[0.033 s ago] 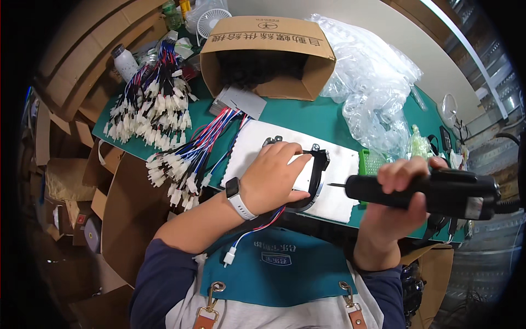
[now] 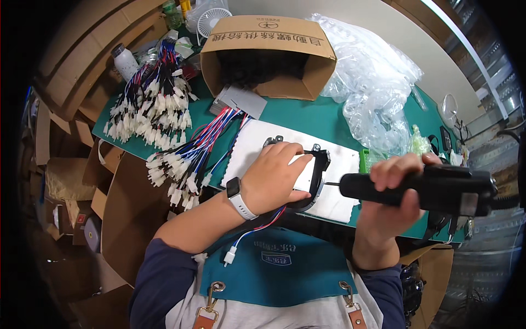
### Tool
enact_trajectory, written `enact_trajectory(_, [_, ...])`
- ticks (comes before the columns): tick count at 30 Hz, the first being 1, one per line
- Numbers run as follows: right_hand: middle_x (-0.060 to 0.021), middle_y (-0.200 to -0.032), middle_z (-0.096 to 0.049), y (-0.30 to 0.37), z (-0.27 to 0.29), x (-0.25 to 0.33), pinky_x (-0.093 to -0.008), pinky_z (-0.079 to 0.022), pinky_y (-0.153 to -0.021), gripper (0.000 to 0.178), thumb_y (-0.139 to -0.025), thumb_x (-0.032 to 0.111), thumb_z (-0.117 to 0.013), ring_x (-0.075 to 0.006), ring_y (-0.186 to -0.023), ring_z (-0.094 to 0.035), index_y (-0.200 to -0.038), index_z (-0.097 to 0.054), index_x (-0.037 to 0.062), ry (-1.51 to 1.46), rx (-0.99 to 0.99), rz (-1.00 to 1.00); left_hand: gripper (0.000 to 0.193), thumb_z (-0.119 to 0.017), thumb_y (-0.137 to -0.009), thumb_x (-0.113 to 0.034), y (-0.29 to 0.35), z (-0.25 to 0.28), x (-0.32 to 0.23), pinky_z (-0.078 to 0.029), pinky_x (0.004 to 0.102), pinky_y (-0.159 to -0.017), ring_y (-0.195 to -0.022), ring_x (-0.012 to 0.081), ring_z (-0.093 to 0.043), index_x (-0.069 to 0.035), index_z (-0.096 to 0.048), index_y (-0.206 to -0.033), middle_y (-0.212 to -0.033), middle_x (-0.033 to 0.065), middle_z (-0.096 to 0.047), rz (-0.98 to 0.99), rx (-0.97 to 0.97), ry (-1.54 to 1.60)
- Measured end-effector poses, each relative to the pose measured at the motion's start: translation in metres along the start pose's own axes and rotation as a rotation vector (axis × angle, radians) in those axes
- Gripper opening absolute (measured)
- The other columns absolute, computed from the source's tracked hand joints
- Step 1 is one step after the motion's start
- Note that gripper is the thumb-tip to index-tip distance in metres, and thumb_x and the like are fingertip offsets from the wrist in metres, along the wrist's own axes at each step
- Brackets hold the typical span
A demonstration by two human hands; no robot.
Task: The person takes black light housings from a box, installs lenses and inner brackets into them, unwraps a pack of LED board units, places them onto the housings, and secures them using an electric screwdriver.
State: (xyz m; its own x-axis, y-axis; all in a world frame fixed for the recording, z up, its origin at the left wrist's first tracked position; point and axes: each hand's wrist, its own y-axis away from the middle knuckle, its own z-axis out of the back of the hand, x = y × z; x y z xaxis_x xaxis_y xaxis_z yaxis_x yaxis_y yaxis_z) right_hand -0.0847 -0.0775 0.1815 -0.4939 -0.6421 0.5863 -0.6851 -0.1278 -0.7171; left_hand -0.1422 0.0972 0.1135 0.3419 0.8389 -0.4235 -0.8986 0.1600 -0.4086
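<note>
Frame: black plastic frame [image 2: 318, 181] lies on the white pad [image 2: 257, 145], partly under the left hand, a white panel inside its curve
Left hand: left hand [image 2: 274, 178] presses down on the frame, fingers curled over its top edge, thumb along its lower rim; a watch [image 2: 238, 198] sits on the wrist
Right hand: right hand [image 2: 392, 194] is wrapped tight around the black driver [image 2: 422, 189], just right of the frame
Driver: held level, its thin bit touching the frame's right edge
Pad: lies under the frame on the green mat [image 2: 307, 115]
Wires: red, blue and white wire bundles [image 2: 186, 159] with white plugs lie left of the frame; a larger heap [image 2: 150, 107] lies farther left
Box: open cardboard box [image 2: 268, 55] lies on its side beyond the frame
Bags: clear plastic bags [image 2: 372, 93] are piled beyond the frame, to its right
Apron: teal apron [image 2: 274, 268] is below the frame, a loose wire with a white plug hanging over it
</note>
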Motion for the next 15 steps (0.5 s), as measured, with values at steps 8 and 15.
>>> enact_trajectory(8, [-0.0103, -0.073, -0.052, 0.005, -0.003, -0.031, -0.0295, -0.046, -0.059, 0.047, -0.082, 0.018, -0.063, -0.0167, -0.061, -0.052, -0.115, -0.036, -0.0016, 0.062, 0.063, -0.071, 0.066, -0.080, -0.063, -0.031, 0.004, -0.009, 0.009, -0.040, 0.0405, -0.091, -0.108, 0.0295, -0.050, -0.010, -0.056, -0.120, -0.115, 0.0106, -0.052, -0.023, -0.035, 0.043])
enact_trajectory(15, [-0.0102, -0.072, -0.054, 0.006, -0.003, -0.039, -0.0290, -0.047, -0.060, 0.046, -0.081, 0.014, -0.064, -0.0165, -0.062, -0.053, -0.116, -0.037, -0.0019, 0.083, 0.105, -0.121, 0.066, -0.082, -0.061, -0.025, 0.002, -0.009, 0.008, -0.039, 0.0406, -0.092, -0.109, 0.0295, -0.049, -0.010, -0.055, -0.119, -0.115, 0.0111, -0.051, 0.005, -0.049, 0.078])
